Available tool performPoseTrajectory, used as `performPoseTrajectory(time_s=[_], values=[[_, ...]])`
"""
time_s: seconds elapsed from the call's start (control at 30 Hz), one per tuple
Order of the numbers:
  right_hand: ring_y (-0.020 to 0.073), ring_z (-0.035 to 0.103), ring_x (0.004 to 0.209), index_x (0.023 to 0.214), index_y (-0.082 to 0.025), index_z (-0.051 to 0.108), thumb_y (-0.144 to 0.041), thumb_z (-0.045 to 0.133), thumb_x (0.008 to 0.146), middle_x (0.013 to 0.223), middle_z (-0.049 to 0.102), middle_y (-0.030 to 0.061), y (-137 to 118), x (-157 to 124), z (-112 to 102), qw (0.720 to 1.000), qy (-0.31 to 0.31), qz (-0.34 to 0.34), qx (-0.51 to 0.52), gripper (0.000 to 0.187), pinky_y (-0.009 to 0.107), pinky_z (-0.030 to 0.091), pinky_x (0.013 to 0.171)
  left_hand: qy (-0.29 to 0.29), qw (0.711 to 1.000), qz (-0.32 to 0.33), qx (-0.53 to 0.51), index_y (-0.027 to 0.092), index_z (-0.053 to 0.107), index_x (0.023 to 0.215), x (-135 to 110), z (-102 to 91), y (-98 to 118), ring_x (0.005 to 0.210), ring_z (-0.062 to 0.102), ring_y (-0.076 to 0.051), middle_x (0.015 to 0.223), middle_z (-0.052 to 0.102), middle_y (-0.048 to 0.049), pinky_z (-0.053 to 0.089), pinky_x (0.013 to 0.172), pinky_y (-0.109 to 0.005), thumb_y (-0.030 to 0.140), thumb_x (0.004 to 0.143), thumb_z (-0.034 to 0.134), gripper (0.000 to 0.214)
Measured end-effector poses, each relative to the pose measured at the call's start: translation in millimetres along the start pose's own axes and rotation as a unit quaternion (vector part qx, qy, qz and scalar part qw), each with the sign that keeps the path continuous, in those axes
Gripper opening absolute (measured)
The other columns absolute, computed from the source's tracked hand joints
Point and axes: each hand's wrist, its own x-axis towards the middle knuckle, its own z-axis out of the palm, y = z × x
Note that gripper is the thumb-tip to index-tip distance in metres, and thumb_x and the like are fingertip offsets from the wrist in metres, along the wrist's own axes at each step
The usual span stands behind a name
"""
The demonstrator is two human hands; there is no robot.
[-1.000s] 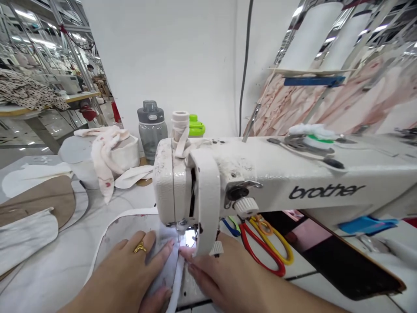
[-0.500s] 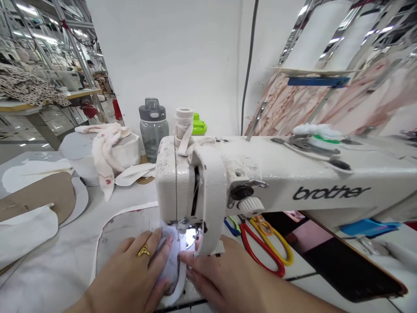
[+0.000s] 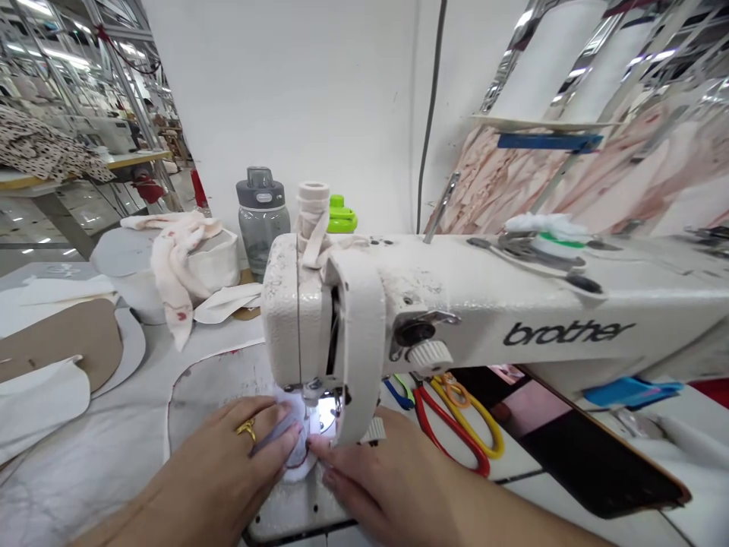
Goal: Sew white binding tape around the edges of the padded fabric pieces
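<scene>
A white Brother sewing machine (image 3: 456,304) fills the middle of the view, its needle lit just above a white fabric piece with a red-stitched edge (image 3: 216,384). My left hand (image 3: 228,463), with a gold ring, lies flat on this fabric just left of the needle, fingers stretched out. My right hand (image 3: 376,475) rests on the machine bed at the right of the needle, its fingertips pressing the fabric edge against the left hand's fingertips.
Red-handled and yellow-handled scissors (image 3: 456,425) lie under the machine arm. A grey water bottle (image 3: 263,216), a green-lidded bottle (image 3: 342,216) and a fabric-draped white tub (image 3: 194,262) stand behind. Brown and white cut pieces (image 3: 62,349) lie at the left. Pink fabric hangs at the right.
The fabric has been fed and turned under the needle; its curved edge has left the near bed. Both hands have moved up closer to the needle.
</scene>
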Motion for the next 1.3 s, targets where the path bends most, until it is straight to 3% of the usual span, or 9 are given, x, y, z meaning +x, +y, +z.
performPoseTrajectory(time_s=[0.1,0.4,0.63,0.83,0.93,1.07,1.17,1.3], values=[[0.0232,0.063,0.096,0.113,-0.020,0.068,-0.027,0.046,0.098,0.095,0.069,0.0092,-1.2,0.2,0.7,1.000,-0.004,0.022,-0.009,0.028,0.033,0.048,0.082,0.020,1.000,-0.019,-0.010,0.020,0.061,0.122,0.2,-2.7,-2.1,0.111,0.064,-0.025,0.124,0.067,-0.0083,0.057,0.094,-0.038,0.011,0.089,0.043,0.039],[0.0285,0.063,0.101,0.118,-0.018,0.067,-0.027,0.042,0.098,0.098,0.071,0.0121,-2.1,3.3,0.4,0.998,-0.037,0.031,-0.038,0.032,0.039,0.050,0.087,-0.008,1.000,-0.019,-0.015,0.022,0.060,0.125,2.0,0.2,-12.0,0.109,0.066,-0.028,0.123,0.068,-0.0104,0.058,0.091,-0.044,0.012,0.086,0.045,0.043],[0.0290,0.064,0.101,0.117,-0.021,0.066,-0.028,0.041,0.099,0.103,0.070,0.0106,-5.3,3.7,0.1,0.996,-0.045,0.063,-0.036,0.032,0.039,0.050,0.085,-0.020,0.996,-0.071,-0.053,0.027,0.062,0.124,2.9,9.4,-16.4,0.113,0.064,-0.027,0.124,0.067,-0.0082,0.054,0.095,-0.045,0.015,0.089,0.047,0.040],[0.0295,0.065,0.089,0.121,-0.022,0.066,-0.030,0.037,0.100,0.097,0.072,0.0081,-6.1,2.4,-0.5,0.995,-0.066,0.062,-0.050,0.037,0.039,0.049,0.074,0.021,0.998,-0.061,-0.006,0.021,0.064,0.118,11.0,-0.3,-14.4,0.092,0.069,-0.028,0.103,0.072,-0.0089,0.057,0.076,-0.043,0.018,0.092,0.040,0.036],[0.0286,0.065,0.088,0.123,-0.022,0.066,-0.031,0.038,0.100,0.099,0.072,0.0077,-4.3,1.0,2.0,0.996,-0.050,0.052,-0.056,0.037,0.038,0.047,0.073,-0.005,0.995,-0.083,-0.050,0.027,0.062,0.121,9.5,-4.4,-17.5,0.092,0.067,-0.024,0.106,0.071,-0.0045,0.055,0.079,-0.039,0.030,0.096,0.045,0.031],[0.0274,0.064,0.085,0.121,-0.021,0.067,-0.031,0.039,0.100,0.095,0.073,0.0070,-1.6,0.9,5.0,0.997,-0.034,0.044,-0.057,0.037,0.036,0.045,0.069,-0.035,0.993,-0.066,-0.093,0.031,0.061,0.122,7.0,-6.9,-27.4,0.094,0.066,-0.020,0.108,0.070,-0.0017,0.053,0.083,-0.035,0.027,0.098,0.042,0.030],[0.0271,0.065,0.085,0.123,-0.020,0.066,-0.031,0.039,0.100,0.094,0.073,0.0085,-1.2,1.3,5.0,0.997,-0.025,0.041,-0.055,0.037,0.035,0.045,0.069,-0.037,0.996,-0.039,-0.075,0.028,0.060,0.123,5.1,-5.4,-29.1,0.099,0.066,-0.023,0.113,0.069,-0.0045,0.054,0.084,-0.037,0.026,0.096,0.044,0.032],[0.0249,0.065,0.091,0.126,-0.023,0.064,-0.031,0.042,0.099,0.098,0.072,0.0095,-2.3,1.9,4.5,0.998,-0.009,0.045,-0.034,0.036,0.033,0.046,0.077,-0.065,0.995,-0.069,-0.034,0.029,0.057,0.130,-0.5,1.2,-17.5,0.099,0.066,-0.028,0.120,0.067,-0.0071,0.057,0.080,-0.043,0.028,0.092,0.051,0.039]])
